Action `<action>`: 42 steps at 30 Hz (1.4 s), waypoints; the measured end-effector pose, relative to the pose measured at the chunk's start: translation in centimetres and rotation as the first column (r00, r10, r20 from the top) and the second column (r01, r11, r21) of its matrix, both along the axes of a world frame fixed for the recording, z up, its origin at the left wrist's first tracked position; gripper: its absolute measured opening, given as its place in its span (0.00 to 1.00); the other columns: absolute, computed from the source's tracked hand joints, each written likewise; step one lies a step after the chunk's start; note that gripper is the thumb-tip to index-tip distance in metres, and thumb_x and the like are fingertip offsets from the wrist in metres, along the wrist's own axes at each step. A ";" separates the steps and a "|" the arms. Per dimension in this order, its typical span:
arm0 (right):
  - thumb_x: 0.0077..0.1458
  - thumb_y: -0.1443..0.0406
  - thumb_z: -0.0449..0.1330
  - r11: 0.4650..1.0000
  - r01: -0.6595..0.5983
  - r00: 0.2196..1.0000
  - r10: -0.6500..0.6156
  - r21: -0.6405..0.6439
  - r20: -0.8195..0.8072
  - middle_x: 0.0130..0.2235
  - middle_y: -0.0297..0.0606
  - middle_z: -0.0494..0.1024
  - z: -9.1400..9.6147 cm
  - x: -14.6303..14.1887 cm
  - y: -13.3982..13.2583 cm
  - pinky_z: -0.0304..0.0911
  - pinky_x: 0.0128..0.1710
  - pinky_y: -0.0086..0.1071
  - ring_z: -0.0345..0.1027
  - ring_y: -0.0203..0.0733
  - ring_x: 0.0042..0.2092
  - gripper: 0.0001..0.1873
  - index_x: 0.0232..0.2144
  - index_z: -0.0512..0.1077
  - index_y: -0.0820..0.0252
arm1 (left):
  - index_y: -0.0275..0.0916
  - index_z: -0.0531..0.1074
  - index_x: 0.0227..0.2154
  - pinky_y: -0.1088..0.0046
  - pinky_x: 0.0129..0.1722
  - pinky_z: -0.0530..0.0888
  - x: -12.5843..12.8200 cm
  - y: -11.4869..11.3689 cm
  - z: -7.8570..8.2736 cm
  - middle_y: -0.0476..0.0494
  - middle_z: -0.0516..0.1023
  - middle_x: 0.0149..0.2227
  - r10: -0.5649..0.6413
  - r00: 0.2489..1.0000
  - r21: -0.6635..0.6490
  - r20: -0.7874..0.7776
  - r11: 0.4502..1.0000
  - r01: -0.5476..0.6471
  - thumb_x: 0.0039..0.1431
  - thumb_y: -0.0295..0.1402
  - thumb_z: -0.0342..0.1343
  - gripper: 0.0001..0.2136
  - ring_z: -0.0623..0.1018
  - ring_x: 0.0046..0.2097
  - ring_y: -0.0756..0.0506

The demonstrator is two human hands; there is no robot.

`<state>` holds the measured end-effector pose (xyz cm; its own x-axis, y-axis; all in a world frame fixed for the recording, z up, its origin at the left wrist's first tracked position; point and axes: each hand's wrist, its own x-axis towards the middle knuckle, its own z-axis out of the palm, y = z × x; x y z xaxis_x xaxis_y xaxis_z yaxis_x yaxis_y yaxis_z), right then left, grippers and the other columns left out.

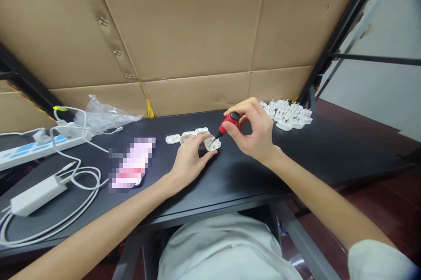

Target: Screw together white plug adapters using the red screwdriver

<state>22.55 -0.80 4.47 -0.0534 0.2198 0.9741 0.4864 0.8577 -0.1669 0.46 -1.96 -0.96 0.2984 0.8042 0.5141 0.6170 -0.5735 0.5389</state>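
The left hand (190,164), fingers curled, pins a white plug casing (212,143) to the black desk (305,157) so it cannot turn, while the right hand (251,133) pinches one red-handled screwdriver (229,122) tip-down into it; three loose casings (187,136) lie just beside (the heap (286,113) beyond is too packed to count)

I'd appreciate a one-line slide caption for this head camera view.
Right hand holds a red screwdriver to a white plug that the left hand steadies on a black table.
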 end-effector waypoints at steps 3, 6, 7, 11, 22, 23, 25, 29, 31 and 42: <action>0.71 0.54 0.67 1.000 -0.013 1.000 0.013 -0.001 -0.011 0.38 0.37 0.79 0.1 0.0 0.0 0.71 0.26 0.30 0.74 0.38 0.35 0.11 0.40 0.77 0.54 | 0.46 0.80 0.56 0.52 0.57 0.78 0.0 0.0 0.0 0.42 0.88 0.52 0.017 1.000 -0.003 -0.002 1.000 -0.017 0.65 0.37 0.71 0.18 0.85 0.53 0.35; 0.70 0.56 0.69 0.999 -0.049 0.999 0.050 0.013 -0.023 0.37 0.35 0.78 0.1 0.0 0.0 0.70 0.26 0.29 0.73 0.38 0.35 0.10 0.40 0.76 0.53 | 0.45 0.80 0.56 0.51 0.57 0.78 -0.1 -0.1 0.0 0.42 0.88 0.52 0.029 1.000 0.004 -0.001 1.000 -0.029 0.65 0.37 0.72 0.18 0.84 0.52 0.35; 0.70 0.57 0.70 0.998 -0.057 0.998 0.057 0.019 -0.023 0.37 0.35 0.78 0.1 0.0 0.0 0.70 0.26 0.29 0.73 0.38 0.35 0.09 0.41 0.76 0.53 | 0.45 0.80 0.56 0.51 0.57 0.78 -0.2 -0.1 0.0 0.42 0.88 0.51 0.030 1.000 0.008 -0.001 1.000 -0.030 0.65 0.37 0.72 0.18 0.84 0.51 0.35; 0.70 0.57 0.69 0.999 -0.044 0.999 0.045 0.029 -0.017 0.36 0.35 0.78 0.1 0.0 -0.1 0.70 0.25 0.29 0.72 0.38 0.34 0.09 0.40 0.75 0.53 | 0.46 0.81 0.56 0.52 0.55 0.78 -0.2 -0.1 0.0 0.42 0.88 0.49 0.041 0.999 0.005 -0.011 0.999 -0.041 0.65 0.38 0.71 0.18 0.84 0.50 0.35; 0.70 0.57 0.69 0.990 0.006 0.999 -0.011 0.144 0.033 0.38 0.36 0.81 0.0 0.0 -0.5 0.73 0.28 0.32 0.73 0.39 0.33 0.06 0.43 0.79 0.51 | 0.46 0.80 0.54 0.55 0.53 0.78 0.1 -0.2 0.8 0.45 0.87 0.44 0.041 0.999 0.053 -0.026 0.998 -0.039 0.65 0.34 0.69 0.15 0.84 0.46 0.38; 0.70 0.57 0.69 0.987 0.026 0.999 -0.031 0.157 0.026 0.38 0.36 0.81 0.1 0.0 -0.6 0.73 0.28 0.33 0.73 0.39 0.33 0.07 0.43 0.79 0.51 | 0.46 0.79 0.54 0.56 0.52 0.77 0.1 -0.3 1.0 0.46 0.87 0.43 0.040 0.999 0.062 -0.023 0.997 -0.038 0.66 0.33 0.69 0.15 0.84 0.45 0.38; 0.71 0.55 0.68 0.982 0.075 0.997 -0.074 0.171 -0.011 0.37 0.37 0.81 0.5 0.0 -0.9 0.73 0.28 0.35 0.73 0.40 0.33 0.08 0.42 0.79 0.51 | 0.45 0.79 0.54 0.57 0.51 0.77 0.2 -0.4 1.5 0.46 0.87 0.43 0.035 0.999 0.082 -0.014 0.996 -0.033 0.67 0.34 0.68 0.14 0.83 0.44 0.39; 0.73 0.54 0.65 0.981 0.105 0.993 -0.097 0.163 -0.062 0.35 0.37 0.80 1.4 0.0 -1.7 0.73 0.26 0.35 0.74 0.41 0.33 0.09 0.43 0.79 0.50 | 0.45 0.78 0.53 0.59 0.49 0.77 0.1 -0.6 2.3 0.47 0.88 0.44 0.051 0.999 0.112 0.006 0.992 -0.051 0.68 0.35 0.66 0.12 0.83 0.43 0.41; 0.73 0.55 0.66 0.981 0.088 0.995 -0.078 0.174 -0.064 0.35 0.36 0.79 1.9 -0.1 -2.1 0.72 0.25 0.34 0.75 0.41 0.34 0.08 0.44 0.78 0.50 | 0.45 0.78 0.52 0.59 0.49 0.77 -0.1 -0.6 2.6 0.46 0.88 0.45 0.064 0.998 0.113 0.003 0.991 -0.064 0.67 0.36 0.66 0.12 0.83 0.43 0.40; 0.66 0.63 0.73 0.945 0.230 0.968 -0.248 0.233 0.050 0.38 0.36 0.81 0.5 2.1 -3.3 0.75 0.29 0.34 0.75 0.39 0.33 0.10 0.46 0.77 0.49 | 0.48 0.77 0.48 0.57 0.54 0.77 -3.2 -1.0 6.5 0.49 0.88 0.50 0.221 0.975 0.115 -0.032 0.970 -0.216 0.57 0.29 0.64 0.15 0.84 0.49 0.37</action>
